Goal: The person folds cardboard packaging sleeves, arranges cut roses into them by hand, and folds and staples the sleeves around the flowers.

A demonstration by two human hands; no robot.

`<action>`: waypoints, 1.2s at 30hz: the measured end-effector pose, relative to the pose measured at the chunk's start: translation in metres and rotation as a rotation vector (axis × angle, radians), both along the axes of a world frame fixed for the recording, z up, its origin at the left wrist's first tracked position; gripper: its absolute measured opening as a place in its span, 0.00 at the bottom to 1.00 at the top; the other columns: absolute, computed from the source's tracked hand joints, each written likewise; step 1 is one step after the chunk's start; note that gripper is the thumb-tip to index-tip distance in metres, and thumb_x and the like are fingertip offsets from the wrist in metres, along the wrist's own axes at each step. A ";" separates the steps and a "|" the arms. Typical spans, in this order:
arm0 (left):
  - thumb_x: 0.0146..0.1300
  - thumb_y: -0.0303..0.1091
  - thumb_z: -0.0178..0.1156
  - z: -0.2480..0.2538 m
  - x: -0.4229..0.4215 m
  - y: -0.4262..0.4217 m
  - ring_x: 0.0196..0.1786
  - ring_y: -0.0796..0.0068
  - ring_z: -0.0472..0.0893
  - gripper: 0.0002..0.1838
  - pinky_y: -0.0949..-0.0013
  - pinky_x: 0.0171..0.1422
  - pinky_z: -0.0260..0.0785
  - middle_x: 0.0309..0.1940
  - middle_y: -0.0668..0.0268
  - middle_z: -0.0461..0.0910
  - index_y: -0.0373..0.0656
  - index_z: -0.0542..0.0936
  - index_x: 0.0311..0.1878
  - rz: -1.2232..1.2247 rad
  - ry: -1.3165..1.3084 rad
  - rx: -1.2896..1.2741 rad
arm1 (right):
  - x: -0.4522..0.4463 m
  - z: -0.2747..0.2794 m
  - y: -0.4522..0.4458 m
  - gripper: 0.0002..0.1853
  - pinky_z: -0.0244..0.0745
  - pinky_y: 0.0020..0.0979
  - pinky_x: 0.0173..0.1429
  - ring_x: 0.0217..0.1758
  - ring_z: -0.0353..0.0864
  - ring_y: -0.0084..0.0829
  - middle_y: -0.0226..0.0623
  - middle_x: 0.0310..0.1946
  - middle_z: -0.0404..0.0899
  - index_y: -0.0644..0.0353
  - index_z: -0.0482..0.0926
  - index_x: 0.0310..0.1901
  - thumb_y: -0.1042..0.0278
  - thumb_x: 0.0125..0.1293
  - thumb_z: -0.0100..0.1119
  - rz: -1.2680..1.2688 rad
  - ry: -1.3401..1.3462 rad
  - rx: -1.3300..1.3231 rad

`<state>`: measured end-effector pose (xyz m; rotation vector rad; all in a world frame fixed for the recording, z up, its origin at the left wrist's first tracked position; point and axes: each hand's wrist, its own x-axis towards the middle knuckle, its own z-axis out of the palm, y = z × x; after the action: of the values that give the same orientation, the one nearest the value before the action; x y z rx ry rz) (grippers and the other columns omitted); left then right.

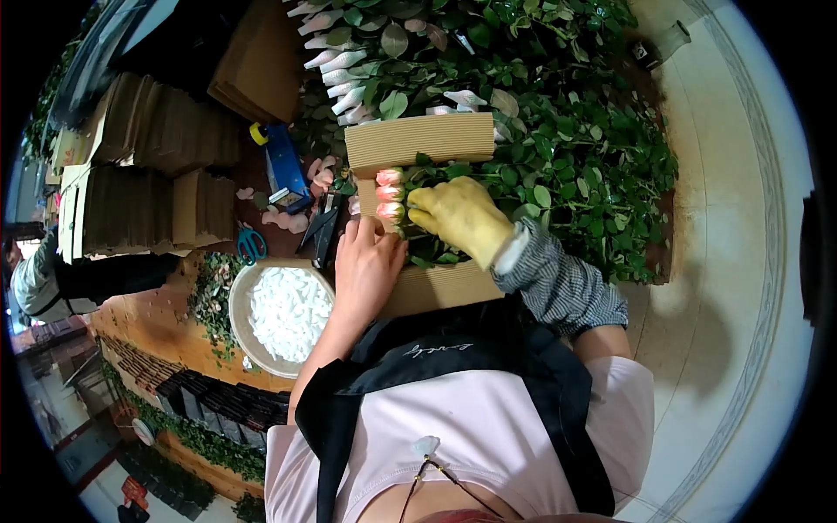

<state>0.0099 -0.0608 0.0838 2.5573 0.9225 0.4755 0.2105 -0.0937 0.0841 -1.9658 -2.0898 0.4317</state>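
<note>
at far left, stacks of flat cardboard (166,122) suggest plenty of packing material left, and the bowl (234,305) beside the person is well filled with small white pieces (290,314). blue scissors (252,245), a blue tape dispenser (286,166) and a black stapler (324,231) lie near it on the surface (277,237), none in use. the bare left hand (368,261) is bent at the cardboard's left edge, fingers curled; whether it pinches anything cannot be told. at the centre, about three pink roses (390,196) lie in a short row on the cardboard sheet (420,144), whose far and near sides stay unclosed, so this bundle seems only begun. beyond, white-sleeved heads (342,61) lie in a row. the yellow-gloved right hand (462,213) has its fingers drawn together just beside the roses, its grip unclear, with leafy stems (558,157) spreading rightward. as for writing, pale script on the black apron (384,370) cannot be read surely, and a bottle (671,44) at upper right has a dark label too small to read.
</note>
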 end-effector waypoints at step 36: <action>0.61 0.44 0.71 -0.082 0.012 0.039 0.68 0.48 0.70 0.24 0.55 0.70 0.67 0.65 0.47 0.69 0.41 0.83 0.56 0.338 -0.343 -0.521 | -0.015 -0.001 0.028 0.17 0.79 0.47 0.48 0.43 0.83 0.49 0.43 0.43 0.86 0.54 0.83 0.54 0.70 0.63 0.64 0.091 0.270 0.226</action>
<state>0.0220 -0.0215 0.0015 1.7956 1.1675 0.6447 0.1952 -0.0661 0.0829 -1.5953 -1.9661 0.4296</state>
